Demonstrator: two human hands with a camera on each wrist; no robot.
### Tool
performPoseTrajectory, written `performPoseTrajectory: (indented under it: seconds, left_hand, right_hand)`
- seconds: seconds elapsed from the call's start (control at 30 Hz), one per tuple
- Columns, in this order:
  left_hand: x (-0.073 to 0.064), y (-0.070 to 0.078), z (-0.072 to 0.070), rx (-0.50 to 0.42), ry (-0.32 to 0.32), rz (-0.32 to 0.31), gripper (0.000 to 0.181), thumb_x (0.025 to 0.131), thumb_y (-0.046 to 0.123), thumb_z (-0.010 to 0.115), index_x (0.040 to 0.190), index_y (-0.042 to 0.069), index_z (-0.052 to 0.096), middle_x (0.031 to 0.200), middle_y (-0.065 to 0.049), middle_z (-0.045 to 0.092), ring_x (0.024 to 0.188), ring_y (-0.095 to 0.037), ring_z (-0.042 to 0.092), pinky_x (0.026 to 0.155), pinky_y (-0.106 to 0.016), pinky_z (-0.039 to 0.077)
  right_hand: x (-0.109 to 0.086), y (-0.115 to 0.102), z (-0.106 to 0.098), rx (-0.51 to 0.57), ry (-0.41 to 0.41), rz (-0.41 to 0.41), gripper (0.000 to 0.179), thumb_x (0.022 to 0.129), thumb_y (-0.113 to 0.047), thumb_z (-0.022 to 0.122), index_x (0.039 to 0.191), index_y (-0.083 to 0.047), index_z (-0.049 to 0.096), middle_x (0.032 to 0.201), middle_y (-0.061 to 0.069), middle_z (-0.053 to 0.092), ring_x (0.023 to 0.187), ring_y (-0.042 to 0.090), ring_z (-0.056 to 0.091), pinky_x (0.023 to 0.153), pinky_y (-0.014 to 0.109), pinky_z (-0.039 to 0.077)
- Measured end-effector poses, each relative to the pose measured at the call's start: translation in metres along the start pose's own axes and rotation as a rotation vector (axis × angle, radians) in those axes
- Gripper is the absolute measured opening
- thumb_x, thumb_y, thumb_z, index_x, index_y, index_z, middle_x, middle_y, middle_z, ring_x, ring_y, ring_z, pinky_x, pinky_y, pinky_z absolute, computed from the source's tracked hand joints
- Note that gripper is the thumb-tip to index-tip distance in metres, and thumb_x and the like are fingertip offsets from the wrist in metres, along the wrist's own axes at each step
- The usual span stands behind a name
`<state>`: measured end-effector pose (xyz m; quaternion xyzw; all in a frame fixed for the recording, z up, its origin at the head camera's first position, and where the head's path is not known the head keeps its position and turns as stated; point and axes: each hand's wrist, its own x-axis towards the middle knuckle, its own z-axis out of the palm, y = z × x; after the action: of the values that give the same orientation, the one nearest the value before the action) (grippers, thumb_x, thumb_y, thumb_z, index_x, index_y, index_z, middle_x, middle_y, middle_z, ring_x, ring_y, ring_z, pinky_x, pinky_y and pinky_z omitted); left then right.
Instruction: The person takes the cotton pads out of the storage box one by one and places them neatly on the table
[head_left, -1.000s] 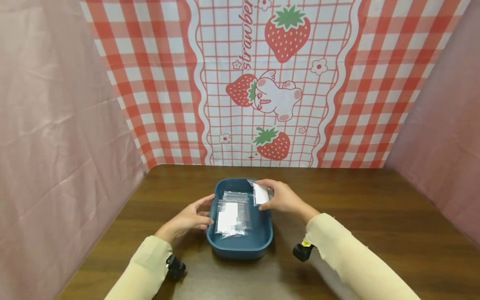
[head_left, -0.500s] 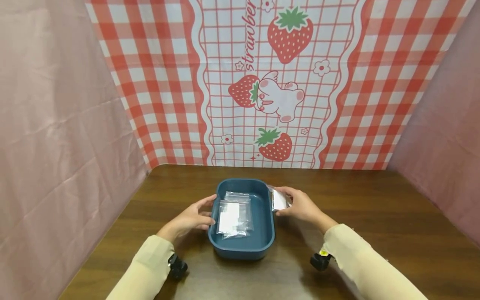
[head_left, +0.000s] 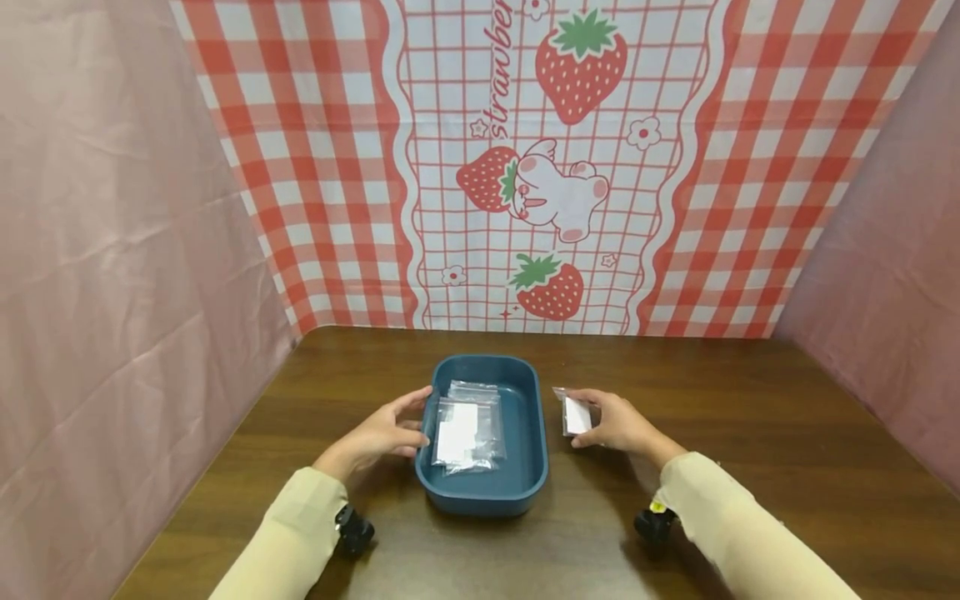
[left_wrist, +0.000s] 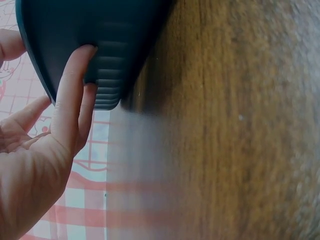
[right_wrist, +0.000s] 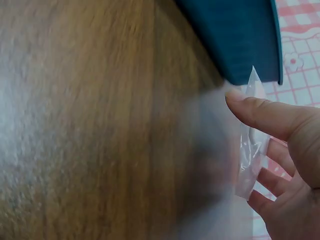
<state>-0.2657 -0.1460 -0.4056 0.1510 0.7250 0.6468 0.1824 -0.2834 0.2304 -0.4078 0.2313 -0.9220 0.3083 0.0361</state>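
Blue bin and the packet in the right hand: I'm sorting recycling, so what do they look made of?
Blue bin: probably matte plastic, judging by its smooth rim and moulded ribs.
Packet: seemingly thin, glossy plastic film, see-through and creased; its white insert I can't identify.

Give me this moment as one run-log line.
left hand: touching blue rounded-rectangular bin, left side | right hand: holding clear plastic bag with white insert, right of bin | other clear plastic bags: inside bin
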Motion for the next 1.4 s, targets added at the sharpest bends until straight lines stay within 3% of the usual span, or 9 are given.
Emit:
performPoseTrajectory:
  seconds: [0.3, 0.53, 0.7, 1.03, 1.27, 1.4]
  left_hand:
    - [0.000, -0.001, -0.001, 0.001, 0.004, 0.001, 0.081, 0.076, -0.008, 0.063, 0.147, 0.006, 0.025, 0.141, -0.025, 0.030, 0.112, -0.036, 0.050, 0.070, -0.037, 0.053]
    - [0.000, -0.001, -0.002, -0.006, -0.003, -0.002, 0.081, 0.077, -0.008, 0.063, 0.147, 0.005, 0.024, 0.141, -0.026, 0.029, 0.114, -0.038, 0.049, 0.069, -0.036, 0.053]
    - [0.001, -0.002, -0.001, -0.008, 0.000, -0.003, 0.081, 0.077, -0.008, 0.063, 0.147, 0.006, 0.025, 0.141, -0.026, 0.028, 0.116, -0.040, 0.048, 0.069, -0.035, 0.053]
    - [0.001, -0.001, -0.001, 0.000, 0.008, -0.003, 0.081, 0.077, -0.007, 0.063, 0.147, 0.006, 0.024, 0.140, -0.026, 0.030, 0.115, -0.038, 0.048, 0.070, -0.035, 0.053]
    - [0.000, 0.000, 0.000, 0.004, 0.013, -0.009, 0.081, 0.077, -0.008, 0.062, 0.147, 0.006, 0.024, 0.141, -0.026, 0.030, 0.115, -0.039, 0.048, 0.071, -0.036, 0.053]
    - [0.000, 0.000, 0.000, 0.011, 0.015, -0.011, 0.081, 0.078, -0.008, 0.063, 0.147, 0.006, 0.024, 0.141, -0.026, 0.030, 0.116, -0.040, 0.047, 0.071, -0.037, 0.053]
  right_hand:
    - [0.000, 0.012, 0.006, 0.017, -0.060, -0.032, 0.074, 0.060, -0.019, 0.087, 0.123, 0.004, 0.056, 0.107, 0.019, 0.059, 0.081, 0.022, 0.051, 0.068, 0.033, 0.044]
    - [0.001, 0.011, 0.003, -0.005, -0.143, -0.039, 0.075, 0.061, -0.023, 0.086, 0.123, 0.003, 0.055, 0.121, 0.025, 0.053, 0.102, 0.036, 0.050, 0.084, 0.046, 0.041]
    - [0.002, 0.012, 0.004, -0.004, -0.174, -0.066, 0.070, 0.061, -0.023, 0.087, 0.117, 0.006, 0.057, 0.112, 0.021, 0.057, 0.095, 0.030, 0.051, 0.081, 0.042, 0.042]
    - [0.003, 0.015, 0.001, -0.033, -0.146, -0.044, 0.075, 0.061, -0.027, 0.087, 0.122, 0.005, 0.056, 0.115, 0.021, 0.057, 0.091, 0.027, 0.051, 0.077, 0.038, 0.042]
    - [0.001, 0.014, -0.002, 0.051, -0.097, -0.021, 0.075, 0.064, -0.024, 0.085, 0.124, 0.008, 0.053, 0.112, 0.022, 0.059, 0.083, 0.025, 0.053, 0.071, 0.034, 0.044]
    - [0.000, 0.011, -0.002, 0.066, -0.037, 0.010, 0.072, 0.066, -0.024, 0.084, 0.124, 0.006, 0.054, 0.113, 0.022, 0.060, 0.088, 0.028, 0.055, 0.074, 0.040, 0.046]
